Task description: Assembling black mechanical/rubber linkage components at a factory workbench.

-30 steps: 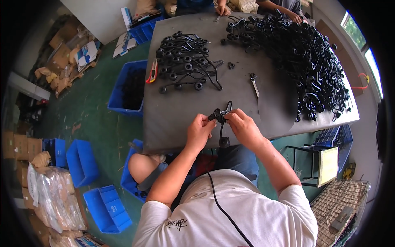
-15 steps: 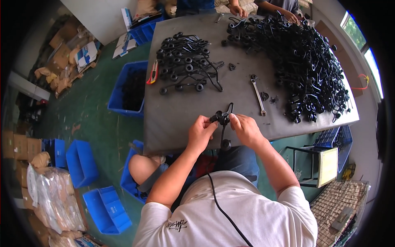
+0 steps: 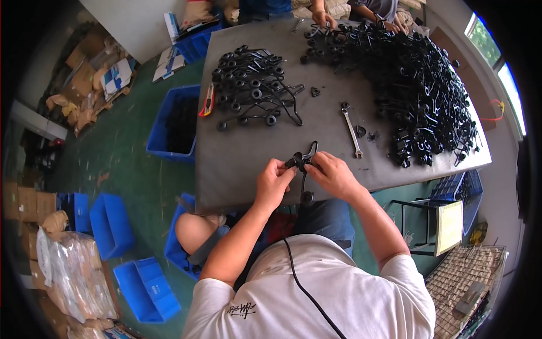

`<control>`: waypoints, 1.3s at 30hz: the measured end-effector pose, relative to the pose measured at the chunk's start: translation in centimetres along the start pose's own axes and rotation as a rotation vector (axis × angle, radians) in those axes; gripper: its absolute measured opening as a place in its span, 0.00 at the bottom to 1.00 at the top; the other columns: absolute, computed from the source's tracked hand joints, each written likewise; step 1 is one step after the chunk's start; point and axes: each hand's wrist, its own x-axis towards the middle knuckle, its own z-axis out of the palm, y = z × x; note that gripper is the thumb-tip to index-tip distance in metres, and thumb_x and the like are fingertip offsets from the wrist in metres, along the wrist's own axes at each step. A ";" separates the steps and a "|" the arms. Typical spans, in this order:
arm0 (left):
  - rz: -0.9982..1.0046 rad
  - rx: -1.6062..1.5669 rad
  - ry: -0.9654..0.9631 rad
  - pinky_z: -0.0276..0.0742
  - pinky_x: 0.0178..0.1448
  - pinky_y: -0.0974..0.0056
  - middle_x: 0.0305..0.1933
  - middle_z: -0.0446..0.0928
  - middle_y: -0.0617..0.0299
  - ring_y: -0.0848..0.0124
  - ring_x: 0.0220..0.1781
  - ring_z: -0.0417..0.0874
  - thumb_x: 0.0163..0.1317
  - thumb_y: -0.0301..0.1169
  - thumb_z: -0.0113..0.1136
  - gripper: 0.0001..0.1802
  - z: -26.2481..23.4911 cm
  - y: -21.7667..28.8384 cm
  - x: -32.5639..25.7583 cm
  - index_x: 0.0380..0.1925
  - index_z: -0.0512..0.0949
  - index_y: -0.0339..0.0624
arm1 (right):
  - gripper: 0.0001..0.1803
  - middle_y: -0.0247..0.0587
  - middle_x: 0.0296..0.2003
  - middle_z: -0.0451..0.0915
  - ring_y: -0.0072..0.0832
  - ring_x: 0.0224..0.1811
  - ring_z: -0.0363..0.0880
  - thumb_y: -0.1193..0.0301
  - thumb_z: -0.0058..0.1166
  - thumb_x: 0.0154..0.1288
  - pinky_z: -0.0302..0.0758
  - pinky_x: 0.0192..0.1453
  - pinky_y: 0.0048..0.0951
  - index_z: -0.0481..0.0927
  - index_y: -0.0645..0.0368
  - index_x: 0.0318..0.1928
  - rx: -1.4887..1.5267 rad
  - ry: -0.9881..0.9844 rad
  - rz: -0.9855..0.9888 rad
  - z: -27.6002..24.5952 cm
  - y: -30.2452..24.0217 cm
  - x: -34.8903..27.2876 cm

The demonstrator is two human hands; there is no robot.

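Observation:
Near the table's front edge, I hold a black bent-rod part (image 3: 305,179) with round rubber-like ends. My left hand (image 3: 275,179) pinches a dark round piece on its left side. The fingers of my right hand (image 3: 332,174) close on the part's middle, just below its bent upper loop. One round end hangs down between my wrists. Exactly how the pieces fit together is hidden by my fingers. Beyond my right hand lie an open-end wrench (image 3: 352,133) and a small black ring (image 3: 360,131).
Similar parts lie in a group (image 3: 254,85) at the table's left, beside a red-and-yellow utility knife (image 3: 207,100). A large heap (image 3: 423,96) of black parts covers the right side. Across the table, another person's hand (image 3: 323,18) touches the heap. Blue bins (image 3: 172,121) stand left.
My right hand has shifted slightly left and its thumb has moved down onto the part's middle. The other person's hand opposite has reached lower toward the heap.

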 end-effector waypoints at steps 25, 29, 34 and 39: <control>0.333 0.498 0.232 0.81 0.43 0.54 0.37 0.85 0.51 0.54 0.36 0.87 0.63 0.34 0.69 0.22 0.4 -0.8 -1.2 0.51 0.72 0.36 | 0.16 0.56 0.44 0.82 0.51 0.47 0.83 0.71 0.55 0.59 0.80 0.51 0.47 0.76 0.64 0.47 -0.436 0.099 0.357 -4.2 11.0 5.9; 0.332 0.486 0.199 0.80 0.38 0.57 0.36 0.84 0.52 0.60 0.30 0.85 0.63 0.32 0.68 0.25 0.5 -0.6 -2.0 0.57 0.70 0.37 | 0.10 0.48 0.32 0.79 0.36 0.35 0.80 0.73 0.55 0.60 0.77 0.41 0.38 0.77 0.62 0.42 0.056 0.303 0.322 -3.3 5.9 1.4; 0.380 0.491 0.214 0.79 0.36 0.58 0.34 0.83 0.53 0.62 0.27 0.83 0.64 0.30 0.67 0.25 0.8 -1.4 -2.1 0.58 0.70 0.37 | 0.07 0.42 0.28 0.76 0.25 0.30 0.75 0.73 0.51 0.71 0.74 0.35 0.30 0.74 0.61 0.47 0.342 0.269 0.338 1.5 4.4 -3.4; 0.335 0.495 0.213 0.79 0.36 0.58 0.35 0.84 0.54 0.62 0.28 0.84 0.63 0.29 0.67 0.25 0.6 -1.0 -2.2 0.59 0.70 0.37 | 0.09 0.47 0.33 0.80 0.34 0.33 0.81 0.77 0.53 0.70 0.78 0.38 0.37 0.73 0.62 0.49 0.373 0.342 0.075 2.0 2.0 -5.3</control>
